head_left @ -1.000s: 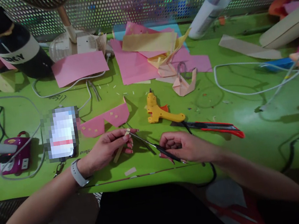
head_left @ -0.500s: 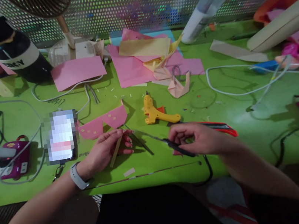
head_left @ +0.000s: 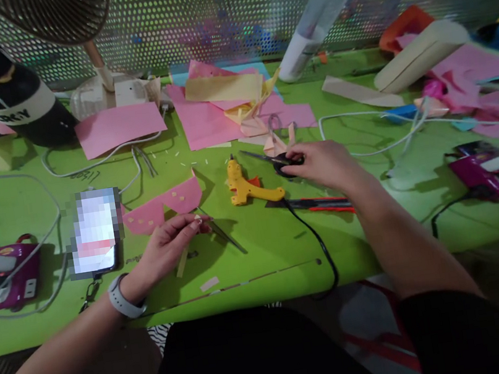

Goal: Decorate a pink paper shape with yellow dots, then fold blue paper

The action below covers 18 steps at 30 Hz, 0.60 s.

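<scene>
My right hand (head_left: pixel 321 164) is closed round the black handles of a pair of scissors (head_left: pixel 280 161), their blades pointing left above the glue gun. The yellow glue gun (head_left: pixel 250 188) lies on the green table. With fingertips pinched, my left hand (head_left: pixel 171 242) holds a small pale piece of paper (head_left: pixel 199 219). A narrow yellow paper strip (head_left: pixel 182 263) shows below that hand; whether the fingers touch it I cannot tell. Beside the left fingertips lies a slim dark metal tool (head_left: pixel 226 235), perhaps tweezers. Just behind is a pink paper cutout (head_left: pixel 163 206) with small yellow squares.
A red and black cutter (head_left: pixel 313 204) lies near the glue gun's black cord (head_left: pixel 321 245). Pink and yellow paper sheets (head_left: pixel 202 122) are piled at the back. A phone (head_left: pixel 95 232), a black bottle (head_left: pixel 21 99), a fan (head_left: pixel 104 77) and white cables (head_left: pixel 46 161) stand or lie around.
My right hand has moved up and away from the left with the scissors, to behind the glue gun. My left hand stays almost in place. The whole view has shifted slightly.
</scene>
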### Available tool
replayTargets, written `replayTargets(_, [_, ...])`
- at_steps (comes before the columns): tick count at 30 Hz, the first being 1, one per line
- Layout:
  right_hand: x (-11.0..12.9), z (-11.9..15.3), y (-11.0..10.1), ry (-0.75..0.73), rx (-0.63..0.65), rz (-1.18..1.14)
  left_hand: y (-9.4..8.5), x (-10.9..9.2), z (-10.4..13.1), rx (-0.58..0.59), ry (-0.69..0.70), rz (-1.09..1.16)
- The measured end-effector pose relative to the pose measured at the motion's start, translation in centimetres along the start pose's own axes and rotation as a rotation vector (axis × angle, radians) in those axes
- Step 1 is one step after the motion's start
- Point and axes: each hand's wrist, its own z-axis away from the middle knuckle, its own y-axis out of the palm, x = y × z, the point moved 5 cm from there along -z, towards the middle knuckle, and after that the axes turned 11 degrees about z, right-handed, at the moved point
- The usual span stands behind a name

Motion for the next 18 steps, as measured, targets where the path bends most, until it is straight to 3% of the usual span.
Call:
replayTargets(4, [0.2, -0.1, -0.1, -0.082, -0.032, 0.187, 0.1, 0.3, 0.0, 0.010, 0.040, -0.008])
replayTargets(8, [1.9, 1.6, -1.9, -0.114, -0.088, 0.105, -0.2, -0.4, 0.0, -0.012, 0.111, -0.045])
replayTargets(10, [4.3, 2.7, -2.2, -0.299, -0.089, 0.034, -0.8, -1.7, 0.1, -0.050, 0.203, -0.126])
replayTargets(14, [8.1, 4.2, -0.9, -0.529, -0.006, 0.196, -2.3, -4.7, 0.5, -0.199, 0.414, -0.367])
replayTargets(16, [9.0, 4.4, -0.4, -0.566, -0.008, 0.245, -2.8, -5.3, 0.4, -0.215, 0.407, -0.338])
replayTargets(18, [9.6, 4.5, -0.7, -0.575, -0.073, 0.240, -2.8, -4.9, 0.2, -0.155, 0.310, -0.200])
